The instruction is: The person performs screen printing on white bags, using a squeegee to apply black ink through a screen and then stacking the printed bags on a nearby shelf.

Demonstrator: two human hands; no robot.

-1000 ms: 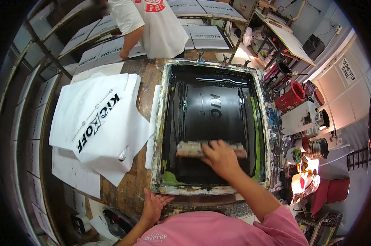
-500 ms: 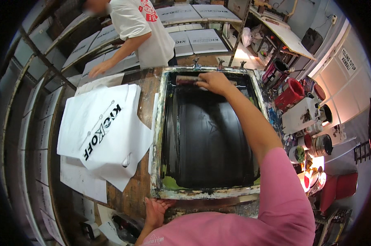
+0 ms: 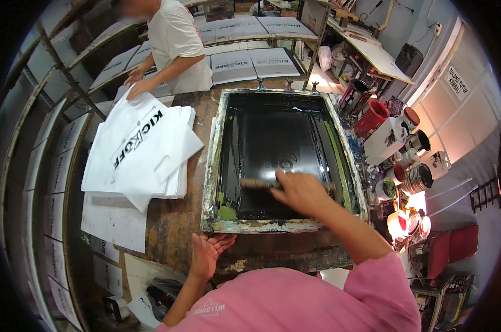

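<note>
My right hand (image 3: 301, 192) is closed on the wooden handle of a squeegee (image 3: 252, 183), which lies across the lower half of a screen-printing frame (image 3: 272, 226). Black ink (image 3: 261, 130) coats the mesh, and part of a lettered shape shows just beyond the squeegee. At the frame's near left corner, my left hand (image 3: 207, 255) is held palm up, fingers stretched out by the rim. Whether it bears the frame's weight I cannot tell. Metal clamps (image 3: 288, 84) stand along the frame's far edge. What lies beneath the screen is hidden.
A stack of white printed sheets (image 3: 123, 171) lies left of the frame; a co-worker (image 3: 176, 50) holds the top one by its far end. Ink pots and cans (image 3: 416, 180) crowd the right side. Racks with printed sheets (image 3: 232, 62) stand behind and at left.
My right hand has drawn the squeegee from the screen's far end toward me. The co-worker has taken hold of the top sheet. My left hand stays by the near rim.
</note>
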